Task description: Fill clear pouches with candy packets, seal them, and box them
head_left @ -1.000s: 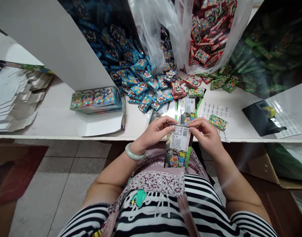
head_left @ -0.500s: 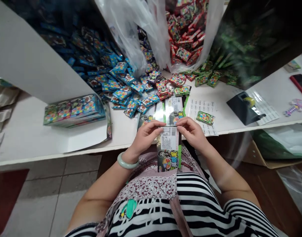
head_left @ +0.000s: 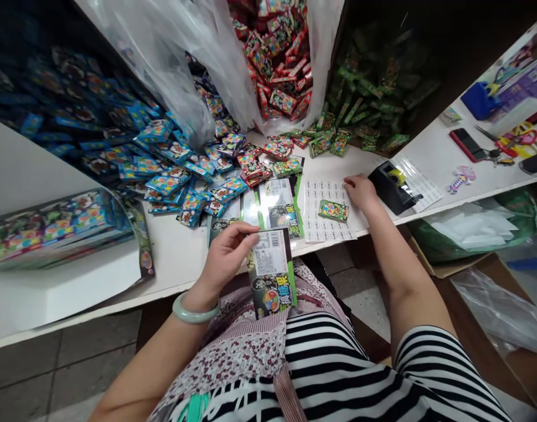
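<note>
My left hand [head_left: 230,253] pinches the top left edge of a flat printed candy bag [head_left: 275,299], black and green with a white barcode label, held upright over my lap at the table edge. To the right, my right hand [head_left: 362,192] reaches over the table, its bunched fingertips at the upper right edge of a sheet of round white stickers [head_left: 316,191]. Whether a sticker is between them is too small to tell. A small green candy box [head_left: 333,210] lies on that sheet. More flat printed bags [head_left: 282,214] lie on the table behind the held one.
Loose blue candy boxes [head_left: 167,181] heap at left, red ones [head_left: 281,76] in a clear plastic bag, green ones [head_left: 356,99] at right. A display carton [head_left: 66,234] with rows of boxes stands far left. A black tape dispenser [head_left: 394,187] and a phone [head_left: 468,145] lie right.
My right hand has let go of the candy bag and moved right to the sticker sheet. My left hand keeps hold of the bag. The view has turned to the right.
</note>
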A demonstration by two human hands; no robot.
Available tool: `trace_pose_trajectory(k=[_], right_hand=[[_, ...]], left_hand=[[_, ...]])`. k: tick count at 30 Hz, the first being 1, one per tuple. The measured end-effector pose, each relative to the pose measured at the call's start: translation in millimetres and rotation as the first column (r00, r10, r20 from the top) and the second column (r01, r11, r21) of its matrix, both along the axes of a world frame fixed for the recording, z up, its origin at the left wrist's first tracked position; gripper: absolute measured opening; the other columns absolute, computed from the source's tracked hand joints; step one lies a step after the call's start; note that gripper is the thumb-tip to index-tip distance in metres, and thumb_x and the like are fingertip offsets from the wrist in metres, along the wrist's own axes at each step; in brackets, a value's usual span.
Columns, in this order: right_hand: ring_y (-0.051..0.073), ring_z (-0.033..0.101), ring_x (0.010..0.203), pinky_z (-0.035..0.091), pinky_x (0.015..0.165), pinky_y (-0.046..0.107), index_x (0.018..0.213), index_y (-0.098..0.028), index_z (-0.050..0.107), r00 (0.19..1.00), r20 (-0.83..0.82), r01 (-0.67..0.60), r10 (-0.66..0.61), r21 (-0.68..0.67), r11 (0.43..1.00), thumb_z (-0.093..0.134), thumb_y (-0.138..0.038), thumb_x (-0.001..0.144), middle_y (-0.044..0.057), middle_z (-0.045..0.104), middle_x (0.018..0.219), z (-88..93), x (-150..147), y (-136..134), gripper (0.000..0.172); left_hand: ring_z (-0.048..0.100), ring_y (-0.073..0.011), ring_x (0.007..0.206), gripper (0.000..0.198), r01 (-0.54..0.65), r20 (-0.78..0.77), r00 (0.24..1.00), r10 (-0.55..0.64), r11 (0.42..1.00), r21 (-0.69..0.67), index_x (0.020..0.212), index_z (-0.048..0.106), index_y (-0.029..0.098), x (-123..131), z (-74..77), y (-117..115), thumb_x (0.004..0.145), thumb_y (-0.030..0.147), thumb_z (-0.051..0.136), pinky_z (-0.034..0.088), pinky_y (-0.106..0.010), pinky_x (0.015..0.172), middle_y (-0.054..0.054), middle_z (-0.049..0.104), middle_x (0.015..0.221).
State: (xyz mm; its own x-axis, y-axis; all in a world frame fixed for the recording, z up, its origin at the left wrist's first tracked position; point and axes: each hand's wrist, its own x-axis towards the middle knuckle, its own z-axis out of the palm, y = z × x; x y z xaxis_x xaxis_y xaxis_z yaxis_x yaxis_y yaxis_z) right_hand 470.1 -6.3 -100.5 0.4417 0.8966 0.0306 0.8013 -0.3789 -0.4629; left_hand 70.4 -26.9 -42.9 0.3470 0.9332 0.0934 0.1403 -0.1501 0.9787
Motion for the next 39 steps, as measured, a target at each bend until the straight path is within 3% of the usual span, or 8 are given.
trace_pose_trajectory(k=[11,16,18,20,23,25,29,39], right_hand=[[0.031,0.059,0.104,0.046,0.099,0.044,0.087,-0.017,0.074,0.982,0.108,-0.158,0.157,0.001,0.987,0.058,-0.020,0.082,0.015,0.068,0.104,7.2,-13,-18,0.017],[0.026,0.062,0.096,0.049,0.091,0.043,0.075,-0.020,0.067,0.979,-0.162,-0.075,0.122,0.270,0.960,0.065,-0.027,0.078,0.010,0.067,0.094,30.7,-31,-56,0.007],[0.022,0.062,0.085,0.051,0.081,0.039,0.080,-0.022,0.066,0.913,-0.366,-0.051,0.182,0.342,0.938,0.066,-0.034,0.081,0.005,0.066,0.086,51.7,-53,-68,0.011],[0.018,0.061,0.078,0.050,0.076,0.036,0.084,-0.024,0.066,0.771,-0.544,-0.152,0.331,0.348,0.925,0.069,-0.040,0.083,0.001,0.066,0.082,76.5,-85,-73,0.016],[0.017,0.061,0.078,0.049,0.076,0.033,0.084,-0.023,0.067,0.575,-0.639,-0.404,0.512,0.323,0.856,0.072,-0.042,0.083,0.001,0.067,0.082,108.5,-137,-70,0.019],[0.016,0.060,0.077,0.048,0.075,0.033,0.081,-0.022,0.068,0.522,-0.642,-0.487,0.561,0.316,0.814,0.073,-0.040,0.083,0.001,0.068,0.080,119.2,-165,-63,0.019],[0.016,0.058,0.072,0.047,0.071,0.033,0.077,-0.022,0.069,0.546,-0.615,-0.519,0.570,0.286,0.806,0.075,-0.036,0.081,0.000,0.068,0.075,117.8,-193,-46,0.016],[0.016,0.057,0.068,0.047,0.067,0.033,0.073,-0.023,0.067,0.595,-0.555,-0.534,0.581,0.267,0.802,0.074,-0.036,0.080,0.000,0.066,0.071,111.4,-204,-39,0.016]], left_hand=[[0.061,-0.0147,0.077,0.028,0.007,-0.027,1.000,-0.007,1.000,-0.001,0.090,0.071,0.020,-2,-5.9,3,0.082,0.047,0.073,0.049,-0.026,0.068,-0.003,0.067,0.083],[0.062,-0.0149,0.078,0.025,0.016,-0.003,1.000,-0.016,0.999,0.044,0.089,0.068,0.020,-1,-12.3,5,0.082,0.044,0.074,0.050,-0.027,0.069,-0.002,0.068,0.083],[0.062,-0.0148,0.076,0.022,0.038,0.003,0.999,-0.038,0.998,0.047,0.087,0.067,0.021,2,-12.6,5,0.083,0.042,0.074,0.050,-0.028,0.068,-0.002,0.067,0.082],[0.060,-0.0144,0.075,0.017,0.077,0.005,0.997,-0.078,0.996,0.052,0.086,0.066,0.022,5,-10.5,4,0.084,0.038,0.073,0.050,-0.028,0.067,-0.002,0.066,0.081],[0.060,-0.0143,0.077,0.012,0.107,-0.018,0.994,-0.106,0.991,0.082,0.088,0.065,0.022,7,-4.6,1,0.086,0.033,0.069,0.049,-0.029,0.070,-0.002,0.065,0.083],[0.060,-0.0142,0.079,0.010,0.119,-0.034,0.993,-0.116,0.988,0.102,0.089,0.064,0.021,7,-0.5,-2,0.088,0.031,0.065,0.049,-0.029,0.072,-0.002,0.064,0.084],[0.059,-0.0144,0.080,0.006,0.140,-0.016,0.990,-0.139,0.983,0.117,0.088,0.062,0.020,2,4.8,-5,0.089,0.025,0.059,0.048,-0.030,0.074,-0.002,0.063,0.085],[0.057,-0.0147,0.077,0.012,0.133,0.040,0.990,-0.137,0.987,0.087,0.085,0.059,0.021,3,4.9,-2,0.092,0.030,0.058,0.048,-0.031,0.073,-0.001,0.061,0.081]])
